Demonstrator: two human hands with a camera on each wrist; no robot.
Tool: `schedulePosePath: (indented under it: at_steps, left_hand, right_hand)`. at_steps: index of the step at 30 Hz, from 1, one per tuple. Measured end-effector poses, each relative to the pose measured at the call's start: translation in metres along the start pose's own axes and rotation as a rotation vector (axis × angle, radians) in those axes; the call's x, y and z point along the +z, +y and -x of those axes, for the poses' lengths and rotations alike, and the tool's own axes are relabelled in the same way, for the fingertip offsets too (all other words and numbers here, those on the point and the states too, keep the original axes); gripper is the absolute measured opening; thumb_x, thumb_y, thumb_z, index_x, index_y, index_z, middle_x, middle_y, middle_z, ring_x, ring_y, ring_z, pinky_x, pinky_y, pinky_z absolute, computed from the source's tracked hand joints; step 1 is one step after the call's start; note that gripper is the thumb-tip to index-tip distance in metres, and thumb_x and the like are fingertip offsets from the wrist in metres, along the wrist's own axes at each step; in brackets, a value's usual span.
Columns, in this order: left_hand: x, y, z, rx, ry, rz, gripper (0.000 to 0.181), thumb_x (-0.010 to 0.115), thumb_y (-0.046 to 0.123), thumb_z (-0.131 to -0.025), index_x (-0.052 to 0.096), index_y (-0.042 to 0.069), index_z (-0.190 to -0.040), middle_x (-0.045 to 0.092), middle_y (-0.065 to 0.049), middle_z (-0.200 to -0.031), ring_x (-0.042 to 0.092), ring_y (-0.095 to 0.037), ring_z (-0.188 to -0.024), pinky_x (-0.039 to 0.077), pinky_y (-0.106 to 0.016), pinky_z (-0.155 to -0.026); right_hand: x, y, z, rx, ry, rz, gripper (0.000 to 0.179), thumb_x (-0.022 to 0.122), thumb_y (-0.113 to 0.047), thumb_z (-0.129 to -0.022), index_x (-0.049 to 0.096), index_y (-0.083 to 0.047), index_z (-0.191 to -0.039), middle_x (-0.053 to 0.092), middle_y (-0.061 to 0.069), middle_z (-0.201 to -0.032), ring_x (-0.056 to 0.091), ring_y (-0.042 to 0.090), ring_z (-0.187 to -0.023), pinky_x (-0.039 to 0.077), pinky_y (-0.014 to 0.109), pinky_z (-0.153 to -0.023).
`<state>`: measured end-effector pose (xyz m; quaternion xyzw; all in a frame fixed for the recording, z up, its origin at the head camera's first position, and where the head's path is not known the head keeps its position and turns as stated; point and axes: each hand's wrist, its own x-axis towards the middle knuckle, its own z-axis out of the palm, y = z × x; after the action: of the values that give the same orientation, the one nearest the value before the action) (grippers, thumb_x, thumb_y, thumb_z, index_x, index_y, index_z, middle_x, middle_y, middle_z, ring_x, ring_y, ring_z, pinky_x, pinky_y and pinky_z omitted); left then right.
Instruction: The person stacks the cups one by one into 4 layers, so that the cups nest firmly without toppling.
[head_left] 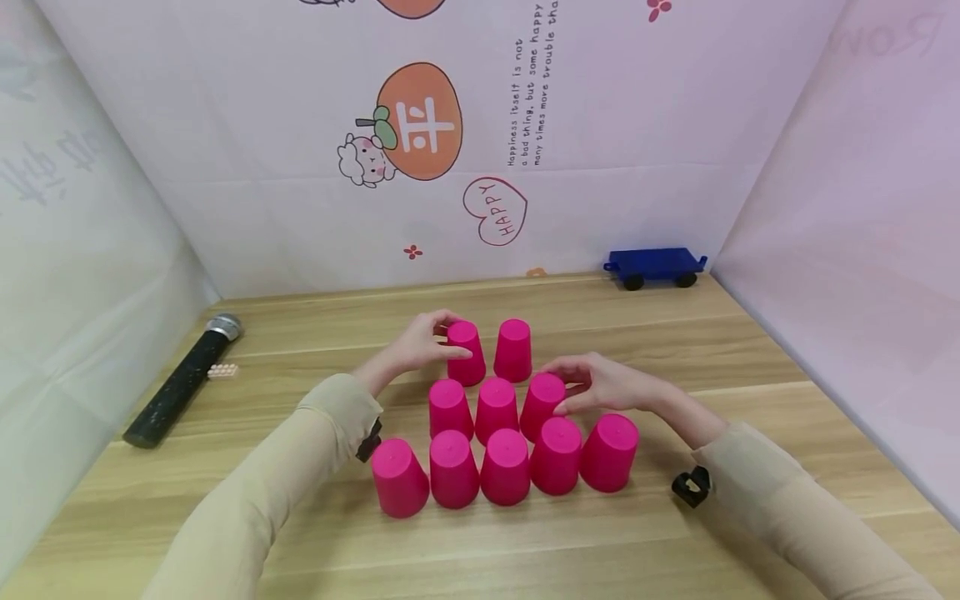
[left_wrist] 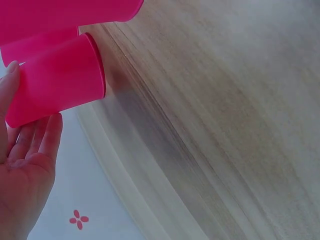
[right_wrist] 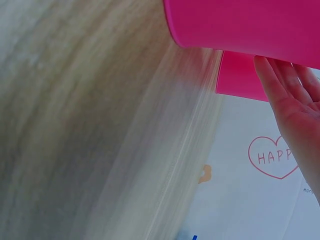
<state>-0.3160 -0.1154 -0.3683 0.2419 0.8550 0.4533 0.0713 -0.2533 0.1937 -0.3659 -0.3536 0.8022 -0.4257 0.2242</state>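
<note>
Head view's got our left hand (head_left: 416,343) with its grip round the left pink cup (head_left: 467,336) of the back pair, our right hand (head_left: 606,382) gripping the middle trio's right-end cup (head_left: 542,406), and five front-row cups (head_left: 506,468) nearest us on the counter (head_left: 480,554).

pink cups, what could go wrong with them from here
The middle-row cup in the right hand stands close behind the front-row cups, so moving it toward them could knock one over.

The left hand has its back-row cup near another upright one; a sideways slip might bump it.

The left sleeve passes near the leftmost front cup, so drawing that arm back could brush it.
</note>
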Motion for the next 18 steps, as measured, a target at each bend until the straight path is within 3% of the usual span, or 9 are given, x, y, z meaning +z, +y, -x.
schedulePosePath:
  at_steps: [7,18]
  left_hand:
    - [0.0031,0.0012,-0.0029,0.006,-0.008,-0.007,0.051,0.077,0.009,-0.077,0.054,-0.004,-0.121,0.061,-0.021,-0.112,0.06,-0.033,-0.103,0.054,-0.037,-0.09]
    - [0.0046,0.0046,-0.0034,0.014,-0.031,-0.023,0.052,0.076,0.009,-0.077,0.053,-0.004,-0.122,0.061,-0.02,-0.112,0.06,-0.033,-0.105,0.054,-0.037,-0.09]
  right_hand:
    - [-0.0005,-0.001,0.0008,-0.006,-0.001,0.001,0.055,0.072,-0.019,-0.083,0.051,-0.004,-0.131,0.061,0.012,-0.124,0.061,0.013,-0.112,0.052,0.032,-0.093]
    - [-0.0007,-0.0019,0.0019,0.001,-0.002,-0.014,0.056,0.072,-0.019,-0.083,0.05,-0.004,-0.131,0.06,0.012,-0.124,0.06,0.018,-0.114,0.052,0.032,-0.093]
